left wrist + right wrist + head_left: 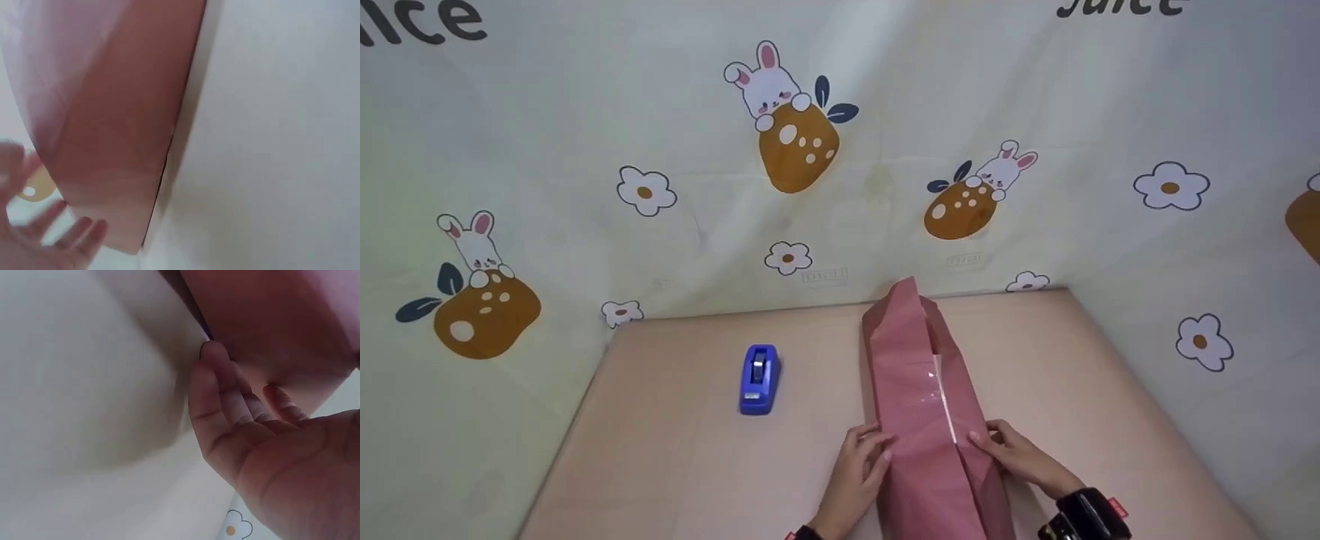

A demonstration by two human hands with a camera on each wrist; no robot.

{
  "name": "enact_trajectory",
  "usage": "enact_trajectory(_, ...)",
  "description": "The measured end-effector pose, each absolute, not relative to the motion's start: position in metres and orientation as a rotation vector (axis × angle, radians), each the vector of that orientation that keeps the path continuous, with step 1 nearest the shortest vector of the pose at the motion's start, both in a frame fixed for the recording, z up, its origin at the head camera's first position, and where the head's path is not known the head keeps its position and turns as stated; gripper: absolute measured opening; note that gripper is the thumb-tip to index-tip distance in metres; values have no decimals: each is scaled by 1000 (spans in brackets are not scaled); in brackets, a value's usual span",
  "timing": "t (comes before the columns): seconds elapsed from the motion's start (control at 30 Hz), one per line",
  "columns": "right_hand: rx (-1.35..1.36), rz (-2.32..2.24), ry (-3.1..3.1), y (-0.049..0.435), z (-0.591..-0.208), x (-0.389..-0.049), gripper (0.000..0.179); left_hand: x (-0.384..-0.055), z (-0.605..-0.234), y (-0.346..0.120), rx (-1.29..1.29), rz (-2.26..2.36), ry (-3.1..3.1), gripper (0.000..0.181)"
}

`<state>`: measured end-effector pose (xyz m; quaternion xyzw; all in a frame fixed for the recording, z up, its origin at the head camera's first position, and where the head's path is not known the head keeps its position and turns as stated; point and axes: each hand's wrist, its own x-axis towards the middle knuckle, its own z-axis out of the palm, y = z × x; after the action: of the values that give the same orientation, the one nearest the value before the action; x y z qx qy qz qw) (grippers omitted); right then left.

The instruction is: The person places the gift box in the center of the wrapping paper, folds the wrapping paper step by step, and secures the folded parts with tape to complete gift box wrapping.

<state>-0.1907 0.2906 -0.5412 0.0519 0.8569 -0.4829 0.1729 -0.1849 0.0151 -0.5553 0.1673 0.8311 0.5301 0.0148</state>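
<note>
While the long paper parcel [916, 420] lies creased | left grip [856, 469], right grip [1021, 455]: fingers unclenched

Parcel [919, 435]: one, on one desk [682, 427]. Tape dispenser [757, 384]: one, left of the parcel. Left grip [857, 472] and right grip [1024, 459]: two in total, one at each side of the parcel. In the head view, printed flowers [1170, 187]: six; three left of the parcel, three right. Printed fruits [799, 150]: three whole, two left of the parcel, one right; a fourth, cut off, farther right.
</note>
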Motion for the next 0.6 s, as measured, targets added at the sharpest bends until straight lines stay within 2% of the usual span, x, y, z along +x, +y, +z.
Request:
enact_trajectory(0.17, 239, -1493, 2391, 289, -543, -180, 63, -189, -559, 15, 280, 1880, 2323, 35)
enact_trajectory(0.4, 340, -1570, 2490, 283, -553, -177, 44, -195, -564, 17, 221, 1730, 2327, 39)
enact_trajectory(0.6, 183, -1449, 2629, 286, -559, -176, 36, -195, -563, 18, 267, 1571, 2410, 40)
